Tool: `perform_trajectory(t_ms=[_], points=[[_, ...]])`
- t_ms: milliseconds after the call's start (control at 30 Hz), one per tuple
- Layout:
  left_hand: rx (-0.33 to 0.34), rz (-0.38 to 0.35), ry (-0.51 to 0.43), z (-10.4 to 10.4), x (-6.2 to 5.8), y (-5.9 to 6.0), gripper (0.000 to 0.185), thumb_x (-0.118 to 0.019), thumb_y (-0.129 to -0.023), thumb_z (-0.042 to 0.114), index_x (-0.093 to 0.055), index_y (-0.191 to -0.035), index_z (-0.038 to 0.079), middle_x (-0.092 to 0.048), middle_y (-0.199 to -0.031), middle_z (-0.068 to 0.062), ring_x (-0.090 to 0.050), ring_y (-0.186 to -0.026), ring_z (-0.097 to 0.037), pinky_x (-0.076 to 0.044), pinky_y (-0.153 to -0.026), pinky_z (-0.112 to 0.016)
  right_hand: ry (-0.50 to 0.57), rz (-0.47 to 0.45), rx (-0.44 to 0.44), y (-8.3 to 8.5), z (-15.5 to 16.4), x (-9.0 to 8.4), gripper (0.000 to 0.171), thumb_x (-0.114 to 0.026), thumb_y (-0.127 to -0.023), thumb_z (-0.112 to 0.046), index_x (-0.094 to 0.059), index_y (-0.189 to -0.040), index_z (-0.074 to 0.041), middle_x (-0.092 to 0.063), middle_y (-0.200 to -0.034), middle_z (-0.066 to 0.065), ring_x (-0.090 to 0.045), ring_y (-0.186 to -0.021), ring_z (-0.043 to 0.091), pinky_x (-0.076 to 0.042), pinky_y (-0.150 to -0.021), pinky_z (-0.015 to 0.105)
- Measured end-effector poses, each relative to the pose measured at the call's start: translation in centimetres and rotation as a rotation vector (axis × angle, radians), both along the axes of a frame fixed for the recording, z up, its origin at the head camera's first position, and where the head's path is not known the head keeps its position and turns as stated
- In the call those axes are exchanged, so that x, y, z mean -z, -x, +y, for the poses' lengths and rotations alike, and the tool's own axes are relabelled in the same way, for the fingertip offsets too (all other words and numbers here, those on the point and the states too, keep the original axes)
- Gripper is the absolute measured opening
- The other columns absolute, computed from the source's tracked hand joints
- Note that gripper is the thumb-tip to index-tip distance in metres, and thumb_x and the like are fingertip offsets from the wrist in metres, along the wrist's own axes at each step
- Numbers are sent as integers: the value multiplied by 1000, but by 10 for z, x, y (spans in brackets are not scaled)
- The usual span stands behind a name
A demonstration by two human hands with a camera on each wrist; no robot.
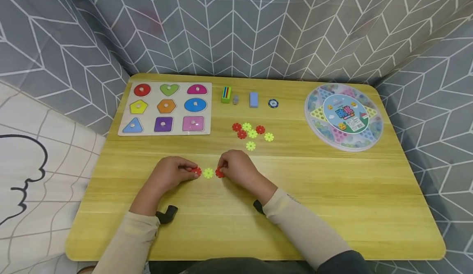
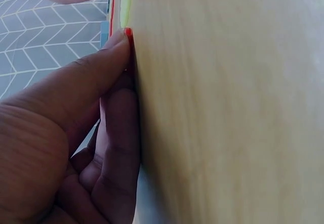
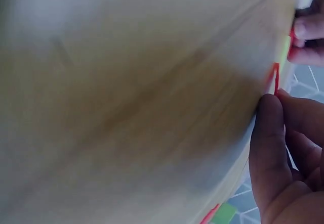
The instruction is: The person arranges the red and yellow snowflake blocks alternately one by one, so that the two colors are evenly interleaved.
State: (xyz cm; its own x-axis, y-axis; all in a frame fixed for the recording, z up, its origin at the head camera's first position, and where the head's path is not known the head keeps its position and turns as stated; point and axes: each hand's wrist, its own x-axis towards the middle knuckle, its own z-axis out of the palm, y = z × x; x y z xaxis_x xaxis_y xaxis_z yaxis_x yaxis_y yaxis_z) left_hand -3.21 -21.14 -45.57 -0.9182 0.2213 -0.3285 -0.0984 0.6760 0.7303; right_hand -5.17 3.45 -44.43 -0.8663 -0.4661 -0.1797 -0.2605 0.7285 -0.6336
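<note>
Both hands work low over the table, in front of the person. Between finger and thumb, my left hand (image 1: 173, 174) pinches a red notched plastic disc (image 1: 197, 171). My right hand (image 1: 238, 168) pinches a second red notched disc (image 1: 219, 172) by its edge; in the right wrist view that red disc (image 3: 277, 77) stands up on edge from the fingertips. A yellow-green notched disc (image 1: 208, 173) lies on the table between the two red ones, in line with them. Farther back is a loose cluster of red discs (image 1: 260, 130) and yellow-green discs (image 1: 269, 137).
A shape puzzle board (image 1: 177, 131) with knobbed pieces lies at the back left. Behind the discs are a green striped block (image 1: 226, 95), a small grey object (image 1: 235, 99), a blue block (image 1: 253, 99) and a dark round chip (image 1: 273, 103). A round game box (image 1: 345, 114) sits back right.
</note>
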Motion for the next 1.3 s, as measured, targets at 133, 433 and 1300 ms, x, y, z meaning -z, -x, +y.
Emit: perform_trajectory(t_ms=[133, 433, 1300], points=[[7, 2, 1, 0, 1, 0, 24, -87, -86, 23, -82, -106, 11, -73, -87, 5, -65, -80, -13, -52, -75, -35, -81, 67, -14, -3, -8, -1, 10, -79, -89, -2, -76, -84, -11, -63, -80, -4, -59, -78, 14, -50, -72, 28], [-1, -8, -13, -1, 2, -1, 25, -88, -86, 24, -82, -107, 11, -73, -89, 4, -65, -81, -14, -53, -77, -35, -97, 45, 77, 14, 19, -7, 5, -74, -95, -11, -76, -92, -7, -70, -92, 2, -65, -89, 21, -53, -83, 36], [2, -8, -23, -1, 3, 0, 26, -88, -86, 22, -81, -107, 8, -73, -89, 3, -65, -79, -14, -54, -76, -34, 236, -249, 449, 44, 99, -9, 12, -67, -99, -1, -70, -110, 1, -64, -102, 14, -65, -89, 26, -57, -81, 37]])
